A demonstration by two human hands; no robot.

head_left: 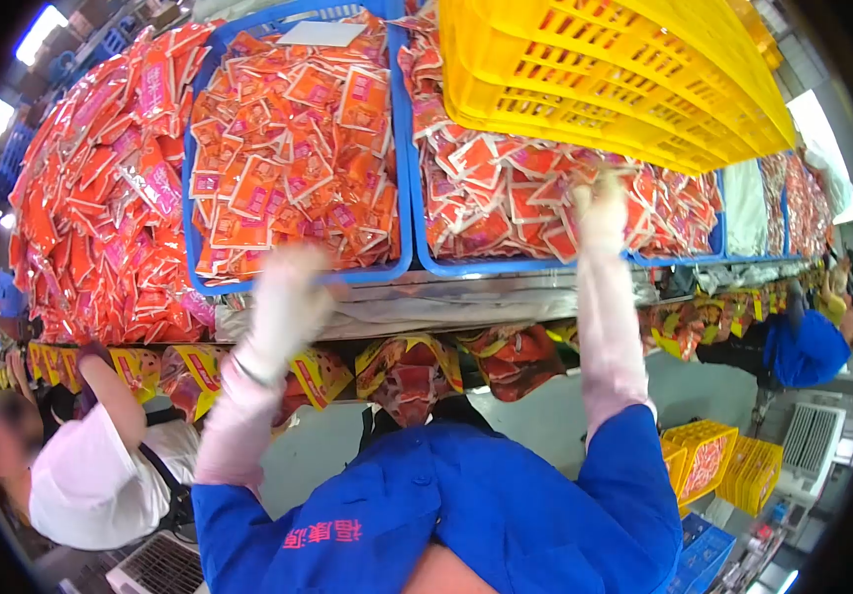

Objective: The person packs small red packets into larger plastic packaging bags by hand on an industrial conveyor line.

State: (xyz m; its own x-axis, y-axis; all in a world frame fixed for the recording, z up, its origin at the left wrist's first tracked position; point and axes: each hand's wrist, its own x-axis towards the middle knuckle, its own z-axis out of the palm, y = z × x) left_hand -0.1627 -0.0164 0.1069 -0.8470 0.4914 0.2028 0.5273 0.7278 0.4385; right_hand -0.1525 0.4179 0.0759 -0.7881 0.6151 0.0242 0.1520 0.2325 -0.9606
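Note:
My left hand [295, 292], in a pale glove, is smeared by motion at the front rim of the middle blue crate [298, 280]. This crate is heaped with small orange-red sachets [293, 173]. My right hand [602, 208], also gloved, reaches into the blue crate on the right [506, 265], among its red-and-white sachets [521, 193]. Its fingers are bent down at the sachets, and I cannot tell what is between them. Below my arms hangs a row of opened yellow-and-red bags [409, 366] with sachets visible in them.
Stacked yellow crates [624, 79] overhang the right blue crate. A large pile of red sachets [100, 208] rises at the left. A person in a white top [100, 475] works at my left, another in blue [807, 348] farther right. Yellow crates [748, 475] stand on the floor behind.

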